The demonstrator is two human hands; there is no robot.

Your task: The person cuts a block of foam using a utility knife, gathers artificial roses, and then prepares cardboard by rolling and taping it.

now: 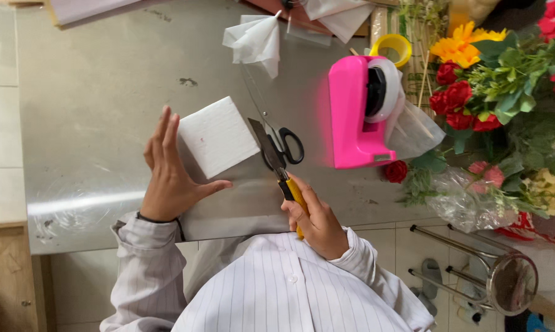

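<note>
Gripping a yellow knife (pixel 276 165), right hand (pixel 317 224), left hand (pixel 170 178) spread wide, steel table (pixel 99 98)

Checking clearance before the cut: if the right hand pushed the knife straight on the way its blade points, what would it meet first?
The right hand grips a yellow-handled knife whose blade points up and slightly left. Its tip already lies near the white foam block edge and overlaps the black-handled scissors; probably scissors first, though depth is unclear.

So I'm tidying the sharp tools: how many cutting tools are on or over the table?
2: a knife held in the right hand, blade beside the foam block, and scissors lying just behind it. Others may be hidden.
</note>
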